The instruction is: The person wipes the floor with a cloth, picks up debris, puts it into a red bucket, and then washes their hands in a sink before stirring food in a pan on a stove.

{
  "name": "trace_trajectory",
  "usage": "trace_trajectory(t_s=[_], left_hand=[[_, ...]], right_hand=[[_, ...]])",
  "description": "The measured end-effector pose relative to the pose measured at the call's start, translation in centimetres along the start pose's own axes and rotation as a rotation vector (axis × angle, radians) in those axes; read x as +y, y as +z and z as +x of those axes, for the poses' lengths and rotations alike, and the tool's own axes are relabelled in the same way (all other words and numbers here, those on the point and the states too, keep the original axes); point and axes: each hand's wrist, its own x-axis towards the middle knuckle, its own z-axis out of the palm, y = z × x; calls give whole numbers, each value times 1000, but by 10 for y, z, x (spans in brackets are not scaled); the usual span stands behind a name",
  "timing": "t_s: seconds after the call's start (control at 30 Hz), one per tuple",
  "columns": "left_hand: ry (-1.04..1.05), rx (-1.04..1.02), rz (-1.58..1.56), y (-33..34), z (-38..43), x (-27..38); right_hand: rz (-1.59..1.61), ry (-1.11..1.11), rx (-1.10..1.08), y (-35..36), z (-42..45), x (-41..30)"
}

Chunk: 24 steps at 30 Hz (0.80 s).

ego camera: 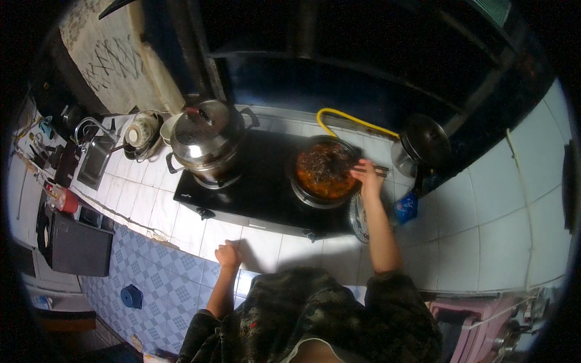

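Observation:
My right hand (368,176) grips dark chopsticks (382,170) at the right side of a round pan (313,201). In that pan lies reddish-brown food (323,170) with a dark mass on top; the chopstick tips cannot be made out against it. The pan stands on the right part of a black gas stove (268,181). Below my right forearm a patterned plate (357,218) is partly covered. My left hand (228,255), its fingers curled and nothing seen in it, is at the front edge of the white tiled counter (281,249).
A lidded steel steamer pot (206,140) occupies the stove's left side. Beyond it are stacked bowls (138,134) and a sink (94,161). At right stand a dark-lidded pot (406,156) and a blue packet (406,208). A yellow hose (358,119) runs behind the stove.

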Motion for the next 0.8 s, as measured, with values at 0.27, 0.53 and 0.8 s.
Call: trace_trajectory(t_s=[0.27, 0.53, 0.8], left_hand=[[-14, 12, -28, -3, 2, 1], [18, 60, -46, 5, 3, -1], [54, 144, -16, 6, 0, -3]], right_hand=[[122, 38, 46, -15, -2, -14], [194, -21, 29, -14, -2, -38], [267, -127, 66, 8, -6, -85]])
